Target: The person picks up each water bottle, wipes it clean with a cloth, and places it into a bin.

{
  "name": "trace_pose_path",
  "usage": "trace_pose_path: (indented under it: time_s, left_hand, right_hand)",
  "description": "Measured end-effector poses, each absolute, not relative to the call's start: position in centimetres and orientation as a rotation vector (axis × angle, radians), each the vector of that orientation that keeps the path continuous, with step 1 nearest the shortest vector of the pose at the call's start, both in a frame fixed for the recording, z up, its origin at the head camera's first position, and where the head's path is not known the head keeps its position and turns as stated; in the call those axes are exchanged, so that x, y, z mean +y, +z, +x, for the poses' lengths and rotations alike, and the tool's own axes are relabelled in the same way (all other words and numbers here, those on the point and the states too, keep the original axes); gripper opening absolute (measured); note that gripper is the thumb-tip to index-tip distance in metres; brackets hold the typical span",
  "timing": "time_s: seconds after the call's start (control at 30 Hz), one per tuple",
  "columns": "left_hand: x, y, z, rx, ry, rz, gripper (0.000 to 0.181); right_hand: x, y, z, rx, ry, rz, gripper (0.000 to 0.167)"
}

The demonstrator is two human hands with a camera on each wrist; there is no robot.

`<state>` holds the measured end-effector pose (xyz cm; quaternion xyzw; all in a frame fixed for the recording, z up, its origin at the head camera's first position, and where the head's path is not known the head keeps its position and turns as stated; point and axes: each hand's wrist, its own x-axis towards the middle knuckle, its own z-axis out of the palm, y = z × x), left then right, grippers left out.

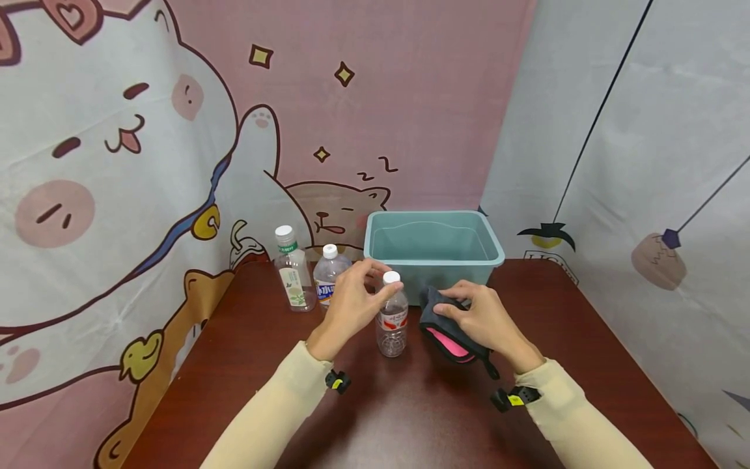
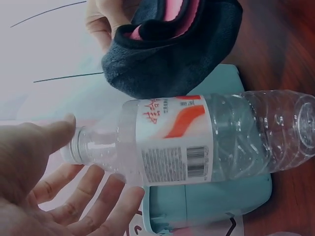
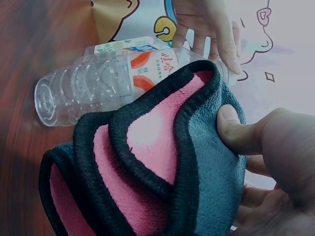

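Note:
A clear plastic bottle (image 1: pixel 392 326) with a white cap and a red-and-white label stands upright on the table. My left hand (image 1: pixel 359 290) is at its top, thumb and loosely spread fingers on either side of the cap and neck; the left wrist view shows the fingers (image 2: pixel 93 196) fairly straight, not wrapped round the bottle. Just right of it, my right hand (image 1: pixel 483 316) pinches a folded cleaning cloth (image 1: pixel 448 326), dark grey outside, pink inside, with black edging. In the right wrist view the thumb presses the cloth (image 3: pixel 211 162); the fingers behind are partly hidden.
A light teal plastic bin (image 1: pixel 433 260) stands at the back of the dark red wooden table (image 1: pixel 375 417). Two more clear bottles stand at the back left: one with a green-and-white label (image 1: pixel 295 280), one with a blue label (image 1: pixel 330 270). Cartoon-printed fabric (image 1: pixel 410 98) hangs behind.

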<state>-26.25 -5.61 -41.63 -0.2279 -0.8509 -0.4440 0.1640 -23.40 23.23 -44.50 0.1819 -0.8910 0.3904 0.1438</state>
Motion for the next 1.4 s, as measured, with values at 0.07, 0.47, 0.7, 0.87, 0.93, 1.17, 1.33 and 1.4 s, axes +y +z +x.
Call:
trace_pose_path:
  time_s: [0.07, 0.47, 0.7, 0.87, 0.93, 1.17, 1.33, 1.4]
  left_hand:
    - [-5.6, -41.5, -26.3, -2.424, -1.265, -0.673, 0.031]
    - [-6.9, -40.7, -27.0, -2.536, -1.231, -0.837, 0.028]
    - [-7.5, -40.5, -27.6, -2.603, -1.335, -0.986, 0.038]
    - [-7.8, -40.5, -27.6, -2.605, -1.359, -1.041, 0.041]
    - [-7.8, -40.5, -27.5, -2.620, -1.361, -1.050, 0.043]
    - [-7.9, -41.0, -26.9, -2.608, -1.399, -1.025, 0.052]
    - [-7.6, -41.8, -27.1, -2.499, -1.398, -0.999, 0.058]
    - [-7.4, -42.1, -27.2, -2.473, -1.379, -0.976, 0.055]
  right_hand:
    - [23.2, -44.6, -23.4, -2.565, 1.124, 0.525, 0.028]
    - [23.3, -45.2, -23.3, -2.611, 1.160, 0.509, 0.030]
    - [23.1, -45.7, -23.3, -2.603, 1.154, 0.529, 0.029]
    - [22.9, -45.8, -23.5, -2.612, 1.158, 0.528, 0.030]
    - [22.9, -45.8, -23.5, -2.603, 1.147, 0.532, 0.031]
    - [22.2, -45.4, -24.2, -2.550, 1.106, 0.510, 0.036]
    - [21.1, -44.5, -25.3, -2.473, 1.171, 0.506, 0.041]
    - [20.6, -44.1, -25.6, -2.432, 1.215, 0.512, 0.042]
